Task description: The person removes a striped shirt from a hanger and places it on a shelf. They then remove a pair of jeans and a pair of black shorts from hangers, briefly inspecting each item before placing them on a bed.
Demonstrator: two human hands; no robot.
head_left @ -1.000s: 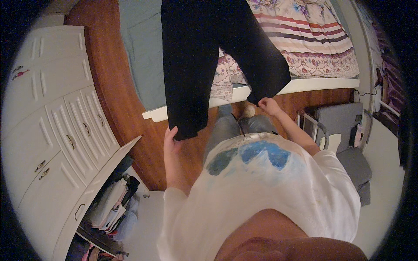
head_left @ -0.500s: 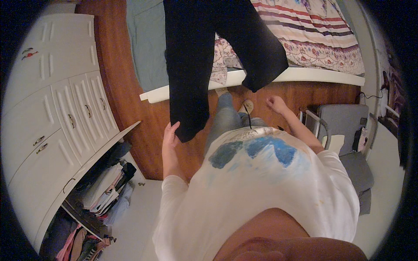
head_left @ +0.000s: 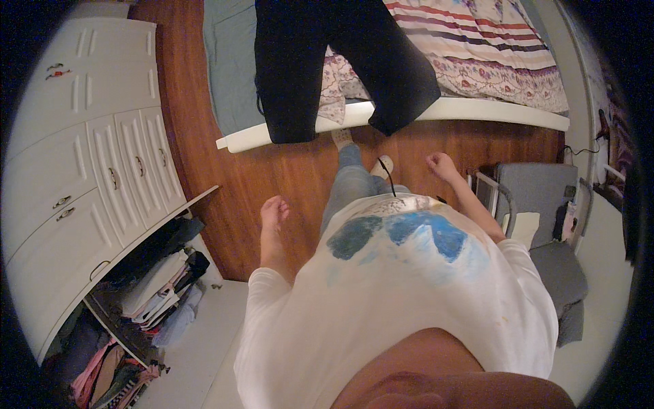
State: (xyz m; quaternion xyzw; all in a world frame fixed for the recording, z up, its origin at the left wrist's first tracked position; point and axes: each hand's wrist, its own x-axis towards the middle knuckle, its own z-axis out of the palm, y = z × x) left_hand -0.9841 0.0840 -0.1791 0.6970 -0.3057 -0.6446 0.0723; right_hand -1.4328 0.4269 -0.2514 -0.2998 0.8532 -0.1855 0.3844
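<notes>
A pair of black trousers (head_left: 293, 75) lies over the end of the bed, its two legs spread and hanging down toward me across the white bed rail (head_left: 490, 113). My left hand (head_left: 274, 211) hovers over the wooden floor, below the hem of the left trouser leg and apart from it. Its fingers are loosely bent, a little apart, and hold nothing. Off to the right, my right hand (head_left: 441, 165) hangs with its fingers curled in, near the grey chair (head_left: 535, 187). Nothing shows in it.
At the left stand white cabinets (head_left: 51, 163). One compartment is uncovered, with stacked folded clothes (head_left: 160, 290) and more garments inside. A floral striped quilt (head_left: 477, 51) and a green sheet (head_left: 231, 65) cover the bed. My feet are on the wooden floor (head_left: 197, 150).
My left hand has let go of the trouser leg, which now hangs higher, against the bed rail. The right hand has shifted slightly right.
</notes>
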